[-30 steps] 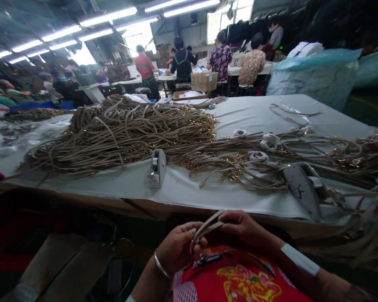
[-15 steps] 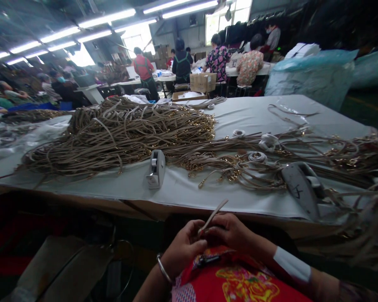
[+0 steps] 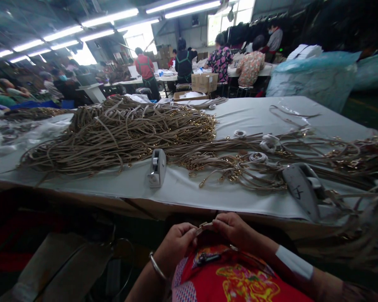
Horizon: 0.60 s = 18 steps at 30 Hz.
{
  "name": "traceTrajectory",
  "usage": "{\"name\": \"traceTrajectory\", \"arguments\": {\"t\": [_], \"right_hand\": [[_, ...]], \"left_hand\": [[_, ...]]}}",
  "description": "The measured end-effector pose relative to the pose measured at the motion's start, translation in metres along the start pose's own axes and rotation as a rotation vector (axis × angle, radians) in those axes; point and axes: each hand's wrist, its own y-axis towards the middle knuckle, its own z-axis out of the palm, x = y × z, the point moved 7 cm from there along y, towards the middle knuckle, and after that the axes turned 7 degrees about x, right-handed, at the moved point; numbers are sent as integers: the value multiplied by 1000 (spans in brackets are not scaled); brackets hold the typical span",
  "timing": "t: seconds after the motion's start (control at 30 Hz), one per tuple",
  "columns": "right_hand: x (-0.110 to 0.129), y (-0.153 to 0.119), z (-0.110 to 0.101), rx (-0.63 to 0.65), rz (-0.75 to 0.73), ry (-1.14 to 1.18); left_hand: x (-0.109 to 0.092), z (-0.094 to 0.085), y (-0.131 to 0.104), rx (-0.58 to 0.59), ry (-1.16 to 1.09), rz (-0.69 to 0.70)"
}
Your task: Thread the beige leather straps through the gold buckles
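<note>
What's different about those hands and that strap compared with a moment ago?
The left hand and right hand, close together half a second ago, have drawn apart. The strap, whose end then stuck up, now spans the gap between them. Both still hold it. The strap pile and the tape dispenser in front stayed put.

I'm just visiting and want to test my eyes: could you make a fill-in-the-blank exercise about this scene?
1. The left hand and right hand hold a strap above a mostly ____ garment.
2. The bracelet is worn on the person's ____ side.
3. The metal fittings on the heaped straps look ____-coloured.

Missing words: red; left; gold.
</note>
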Motion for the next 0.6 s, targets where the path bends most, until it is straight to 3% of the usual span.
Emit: {"name": "traceTrajectory", "arguments": {"t": [0.27, 0.47, 0.6], "right_hand": [[15, -6, -3, -41, -38, 23], [26, -10, 10, 93, -75, 408], [19, -9, 10, 90, -110, 440]], "left_hand": [[-3, 1, 0, 24, 2, 43], [-14, 5, -3, 14, 68, 92], [-18, 3, -4, -9, 46, 148]]}}
